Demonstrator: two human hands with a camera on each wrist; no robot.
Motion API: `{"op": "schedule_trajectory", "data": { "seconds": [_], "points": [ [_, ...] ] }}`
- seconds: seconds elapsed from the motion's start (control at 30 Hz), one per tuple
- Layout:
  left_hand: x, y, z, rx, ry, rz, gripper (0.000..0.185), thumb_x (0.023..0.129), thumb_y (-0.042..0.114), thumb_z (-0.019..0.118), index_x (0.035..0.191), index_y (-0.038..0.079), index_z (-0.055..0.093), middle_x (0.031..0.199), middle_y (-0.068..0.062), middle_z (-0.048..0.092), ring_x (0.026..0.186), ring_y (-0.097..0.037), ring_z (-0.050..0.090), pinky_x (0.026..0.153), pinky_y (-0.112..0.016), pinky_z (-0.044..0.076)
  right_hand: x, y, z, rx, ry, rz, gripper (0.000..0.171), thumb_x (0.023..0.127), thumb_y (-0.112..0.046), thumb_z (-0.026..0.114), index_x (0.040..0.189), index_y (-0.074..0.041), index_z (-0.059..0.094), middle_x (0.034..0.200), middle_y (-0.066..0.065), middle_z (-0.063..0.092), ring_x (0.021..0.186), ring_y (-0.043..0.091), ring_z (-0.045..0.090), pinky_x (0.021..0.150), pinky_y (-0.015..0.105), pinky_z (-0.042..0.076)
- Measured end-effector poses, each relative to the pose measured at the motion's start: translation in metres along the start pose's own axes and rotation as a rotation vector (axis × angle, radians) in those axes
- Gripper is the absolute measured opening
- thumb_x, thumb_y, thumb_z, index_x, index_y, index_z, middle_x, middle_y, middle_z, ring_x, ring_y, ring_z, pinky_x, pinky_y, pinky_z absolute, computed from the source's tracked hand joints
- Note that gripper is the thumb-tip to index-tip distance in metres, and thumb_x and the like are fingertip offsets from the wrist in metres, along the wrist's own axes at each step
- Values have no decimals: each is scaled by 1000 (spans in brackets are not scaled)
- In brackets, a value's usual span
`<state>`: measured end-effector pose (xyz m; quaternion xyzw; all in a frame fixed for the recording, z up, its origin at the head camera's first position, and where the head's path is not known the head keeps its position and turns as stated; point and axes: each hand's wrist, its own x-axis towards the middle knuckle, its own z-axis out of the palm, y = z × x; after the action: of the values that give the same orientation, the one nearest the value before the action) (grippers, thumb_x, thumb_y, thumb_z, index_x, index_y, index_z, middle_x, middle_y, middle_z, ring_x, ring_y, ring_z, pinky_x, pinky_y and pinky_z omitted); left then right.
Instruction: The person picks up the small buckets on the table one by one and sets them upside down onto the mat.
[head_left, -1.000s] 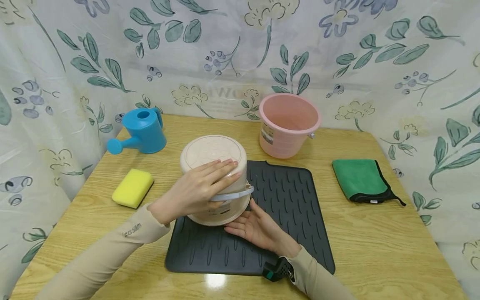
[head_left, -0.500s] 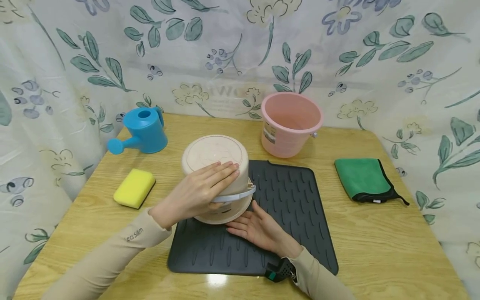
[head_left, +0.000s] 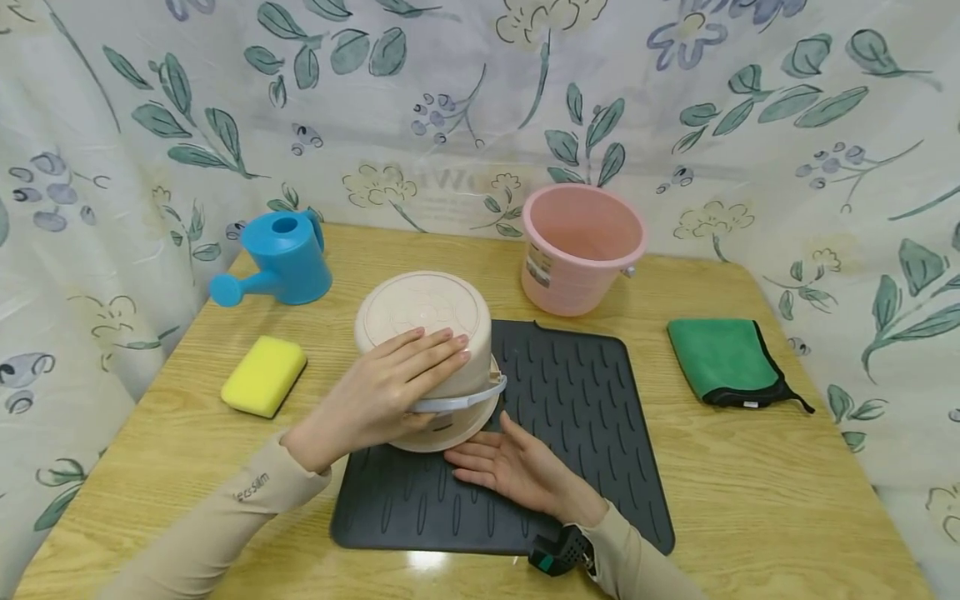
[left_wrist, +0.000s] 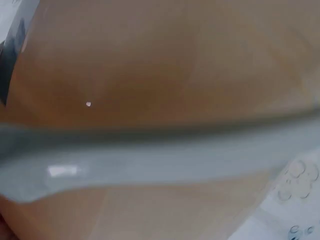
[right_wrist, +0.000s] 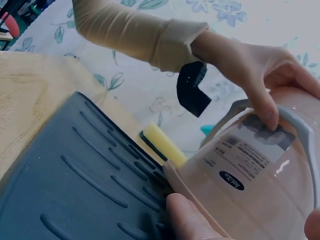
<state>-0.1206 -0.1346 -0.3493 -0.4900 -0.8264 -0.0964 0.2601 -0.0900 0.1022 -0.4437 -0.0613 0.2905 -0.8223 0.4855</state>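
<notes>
A beige bucket (head_left: 423,302) stands bottom up, slightly tilted, over a black ridged mat (head_left: 573,417). My left hand (head_left: 375,392) grips it from the near side, fingers across its base edge. In the right wrist view the left thumb (right_wrist: 266,107) presses on the wall beside a printed label (right_wrist: 245,157) and the grey-blue handle (right_wrist: 300,130). Palm up by the lower rim lies my right hand (head_left: 521,471), its fingers straight and their tips right at the rim. The left wrist view is filled by the bucket wall (left_wrist: 150,90) and the blurred handle (left_wrist: 150,157).
A blue watering can (head_left: 288,258) stands at the back left, with a yellow sponge (head_left: 264,375) nearer. Behind the mat is a pink bucket (head_left: 570,275). On the right lies a folded green cloth (head_left: 720,358). A floral curtain (head_left: 450,83) closes off the wooden table's back.
The beige bucket and left hand have shifted slightly left. My right thumb has come a little away from the rim, the hand staying below it. The other things stay in place.
</notes>
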Motion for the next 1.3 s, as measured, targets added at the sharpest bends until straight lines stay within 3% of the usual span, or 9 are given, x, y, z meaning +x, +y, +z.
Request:
{"op": "schedule_trajectory", "data": {
  "seconds": [0.23,0.33,0.47,0.53,0.7,0.9,1.1,1.3],
  "points": [
    [-1,5,3,-4,26,-33,80,64,24,78,135,6,45,140,-8,43,129,-24,38,107,-42,29,-6,0,-2,-42,-19,15,71,98,-46,5,141,10,-7,147,31,2,137,35,15,111,41,20],
    [-2,8,5,15,30,-19,78,65,23,76,135,6,45,140,-8,42,130,-24,38,107,-42,29,-10,-3,-3,-91,-81,24,71,98,-45,4,141,12,-4,147,30,7,136,34,20,111,41,21],
    [-4,12,8,53,51,-7,79,67,29,74,136,6,44,141,-9,41,130,-25,38,106,-43,29,-15,-9,-5,-114,-159,-22,69,99,-43,6,142,10,1,148,29,10,136,33,23,111,42,20],
    [-4,14,9,42,61,-25,80,69,36,73,137,6,43,142,-9,41,130,-26,37,107,-44,28,-18,-12,-6,-110,-151,-55,68,99,-43,8,143,8,2,148,28,10,135,32,24,111,41,20],
    [-4,18,9,2,33,-84,74,82,53,56,139,8,40,142,-7,40,131,-25,34,109,-44,23,-27,-17,-12,-136,-119,-79,67,100,-43,10,143,8,3,148,28,12,135,32,26,110,41,22],
    [-3,20,6,-4,15,-140,68,89,55,43,138,8,41,141,-6,42,132,-24,34,109,-43,22,-37,-22,-17,-140,-158,-90,64,101,-39,8,143,9,9,146,26,22,134,32,27,110,41,22],
    [3,27,5,-80,71,-191,67,93,54,36,137,4,41,139,-9,44,132,-26,34,110,-42,22,-46,-31,-20,-149,-150,-168,62,101,-37,6,143,8,14,144,24,28,133,31,31,109,41,24],
    [19,48,15,-192,198,-157,56,93,40,48,133,1,47,137,-13,46,130,-30,35,107,-44,28,-57,-40,-27,-151,-149,-224,60,101,-35,5,143,6,17,145,23,28,133,31,30,110,42,22]
  ]
}}
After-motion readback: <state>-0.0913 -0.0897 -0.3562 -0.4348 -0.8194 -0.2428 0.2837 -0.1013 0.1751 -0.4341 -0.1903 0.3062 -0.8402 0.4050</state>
